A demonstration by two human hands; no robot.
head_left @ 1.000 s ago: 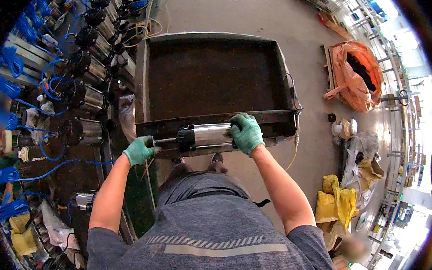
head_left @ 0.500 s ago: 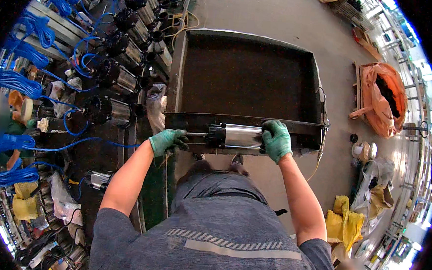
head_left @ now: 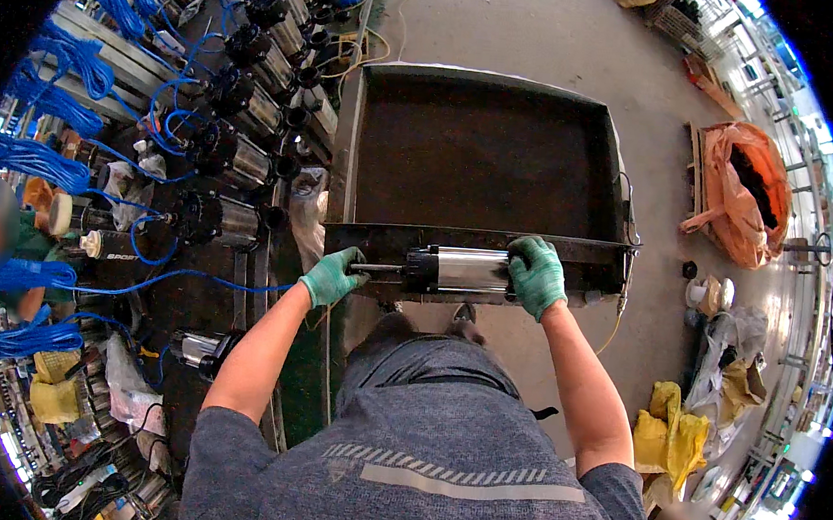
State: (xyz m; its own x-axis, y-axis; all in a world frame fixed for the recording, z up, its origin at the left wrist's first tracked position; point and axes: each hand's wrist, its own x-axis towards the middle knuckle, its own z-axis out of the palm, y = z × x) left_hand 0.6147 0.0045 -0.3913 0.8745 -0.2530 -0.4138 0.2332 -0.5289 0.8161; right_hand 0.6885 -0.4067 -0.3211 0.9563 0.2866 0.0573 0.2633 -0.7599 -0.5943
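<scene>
Both gloved hands and the metal cylinder have drifted from left of centre toward the middle of the frame since a second ago, and the dark tray now sits more squarely above them. At centre, the left hand (head_left: pixel 332 276), in a green glove, is closed around the thin rod at the cylinder's left end. Just right of centre, the right hand (head_left: pixel 537 275), also gloved in green, grips the right end of the cylinder (head_left: pixel 462 269), a shiny silver body with a black cap. It is held level along the near rim of a large, dark metal tray (head_left: pixel 489 81), though whether it rests on that rim or hangs just above it is hard to tell. Along the left of the frame stands a row of similar cylinders (head_left: pixel 232 153) tangled with blue hoses (head_left: pixel 36 160). At the right edge an orange bag (head_left: pixel 737 194) lies on the grey floor (head_left: pixel 564 31), with yellow rags (head_left: pixel 668 437) at lower right.
</scene>
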